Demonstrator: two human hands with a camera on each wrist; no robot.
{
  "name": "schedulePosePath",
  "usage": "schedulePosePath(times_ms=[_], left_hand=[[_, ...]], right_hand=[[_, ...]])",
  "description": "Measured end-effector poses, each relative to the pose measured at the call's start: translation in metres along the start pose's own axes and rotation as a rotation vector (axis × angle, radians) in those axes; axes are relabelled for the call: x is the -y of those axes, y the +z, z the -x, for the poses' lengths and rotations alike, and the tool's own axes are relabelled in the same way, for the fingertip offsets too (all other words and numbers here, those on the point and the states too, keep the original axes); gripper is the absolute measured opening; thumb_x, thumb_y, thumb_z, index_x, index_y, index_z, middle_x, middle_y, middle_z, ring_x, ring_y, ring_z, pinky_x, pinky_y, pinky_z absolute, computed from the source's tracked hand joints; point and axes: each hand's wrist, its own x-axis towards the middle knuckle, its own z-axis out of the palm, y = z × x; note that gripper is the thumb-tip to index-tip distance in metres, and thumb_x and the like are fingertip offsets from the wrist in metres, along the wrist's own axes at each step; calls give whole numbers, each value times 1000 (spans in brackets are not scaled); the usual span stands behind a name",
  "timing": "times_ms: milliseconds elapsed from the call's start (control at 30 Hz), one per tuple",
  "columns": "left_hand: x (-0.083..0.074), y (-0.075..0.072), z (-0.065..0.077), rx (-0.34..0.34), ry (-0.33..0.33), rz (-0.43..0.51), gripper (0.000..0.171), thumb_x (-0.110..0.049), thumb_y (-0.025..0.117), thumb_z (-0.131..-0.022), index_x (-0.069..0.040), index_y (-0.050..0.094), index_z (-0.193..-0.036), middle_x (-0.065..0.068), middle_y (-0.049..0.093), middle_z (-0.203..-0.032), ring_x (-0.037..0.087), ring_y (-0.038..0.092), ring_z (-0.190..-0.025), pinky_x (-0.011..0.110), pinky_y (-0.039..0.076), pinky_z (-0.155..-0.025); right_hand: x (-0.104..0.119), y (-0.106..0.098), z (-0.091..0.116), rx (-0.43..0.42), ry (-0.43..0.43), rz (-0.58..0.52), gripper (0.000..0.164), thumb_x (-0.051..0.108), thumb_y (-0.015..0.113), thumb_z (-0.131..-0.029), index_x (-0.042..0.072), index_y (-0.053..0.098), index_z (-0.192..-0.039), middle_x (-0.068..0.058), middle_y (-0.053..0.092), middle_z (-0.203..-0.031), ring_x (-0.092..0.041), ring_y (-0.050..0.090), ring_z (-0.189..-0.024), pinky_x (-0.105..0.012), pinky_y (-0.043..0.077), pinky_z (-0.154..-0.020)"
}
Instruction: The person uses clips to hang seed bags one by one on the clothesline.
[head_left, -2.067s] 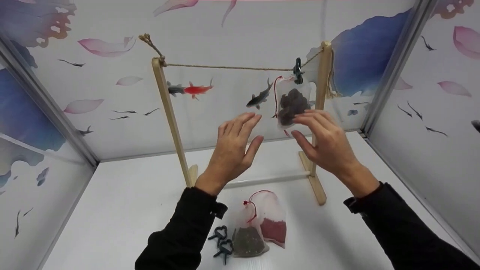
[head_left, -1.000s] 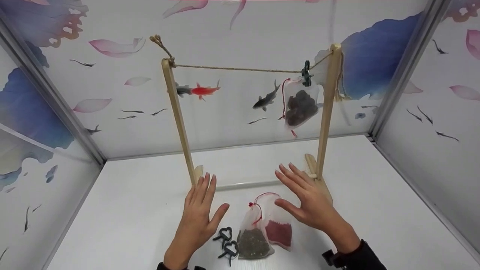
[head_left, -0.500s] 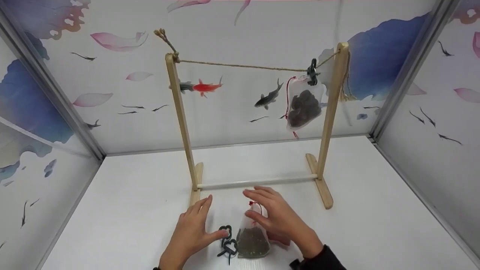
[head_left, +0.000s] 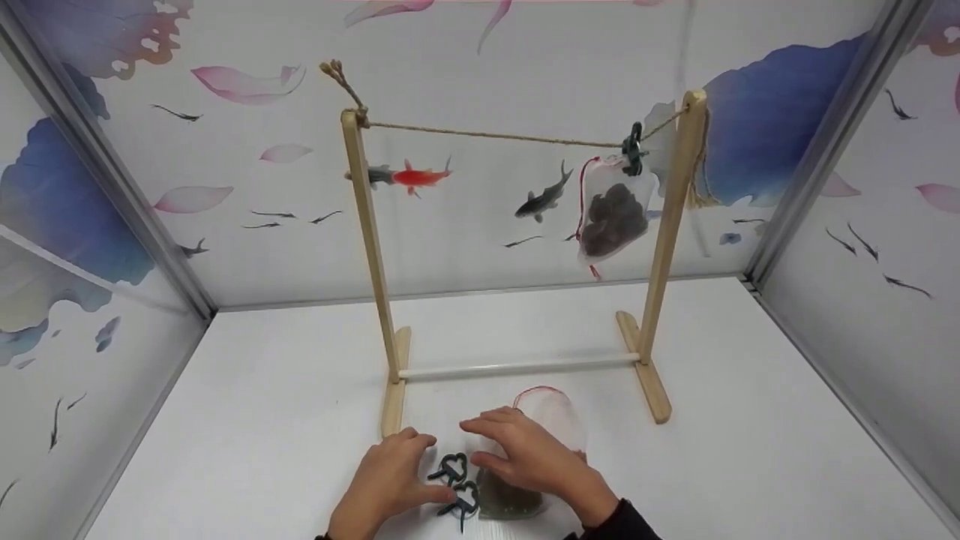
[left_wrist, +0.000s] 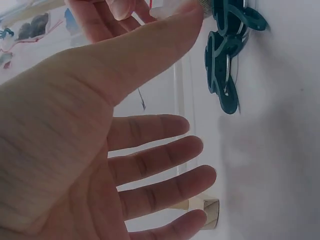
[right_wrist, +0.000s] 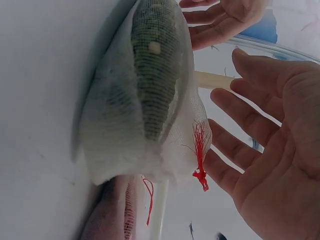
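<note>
My left hand (head_left: 390, 480) hovers just left of two dark green clips (head_left: 463, 499), its thumb near them. In the left wrist view its fingers (left_wrist: 165, 192) are spread, with nothing in them. My right hand (head_left: 529, 454) is above a white mesh drawstring bag with grey-green contents (head_left: 511, 501), partly hiding it. In the right wrist view the fingers (right_wrist: 245, 112) are loosely bent beside that bag's red tassel (right_wrist: 200, 150); whether they touch the mesh is unclear. Behind lies a second mesh bag (head_left: 559, 416) with reddish contents, mostly covered by the right hand.
A wooden stand with a left post (head_left: 367, 240) and a right post (head_left: 673, 232) carries a twine line (head_left: 487, 136). From its right end a clip (head_left: 634, 150) hangs a mesh bag of dark lumps (head_left: 615, 217). A white rod (head_left: 517, 367) joins the posts low down.
Both hands have come down from beside the hanging bag to the clips and bags on the table. The right hand has moved left over the grey-green bag. The hanging bag stays on the line.
</note>
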Motion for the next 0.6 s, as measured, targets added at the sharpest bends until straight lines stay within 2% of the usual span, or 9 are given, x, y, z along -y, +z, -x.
schedulePosePath(times_ms=[233, 400, 600], left_hand=[[2, 6, 1, 14, -21, 9, 59, -46, 90, -68, -4, 73, -106, -3, 58, -84, 15, 50, -74, 41, 46, -66], [1, 8, 0, -10, 6, -5, 50, -46, 88, -71, -6, 73, -96, -6, 51, -76, 13, 44, -69, 36, 40, -60], [-1, 6, 0, -10, 19, 8, 42, -40, 86, -75, -5, 74, -96, -5, 53, -77, 13, 46, -69, 35, 41, -60]], right_hand=[[0, 2, 1, 7, -20, -1, 37, 25, 65, -101, 9, 65, -135, -2, 66, -130, -23, 57, -127, -46, 40, -110], [-1, 5, 0, 9, -41, 29, 35, 21, 66, -100, 6, 66, -132, -2, 68, -128, -25, 58, -125, -48, 40, -109], [-2, 6, 0, 18, -30, 34, 35, 21, 67, -100, 7, 67, -131, 0, 68, -126, -22, 59, -123, -42, 43, -107]])
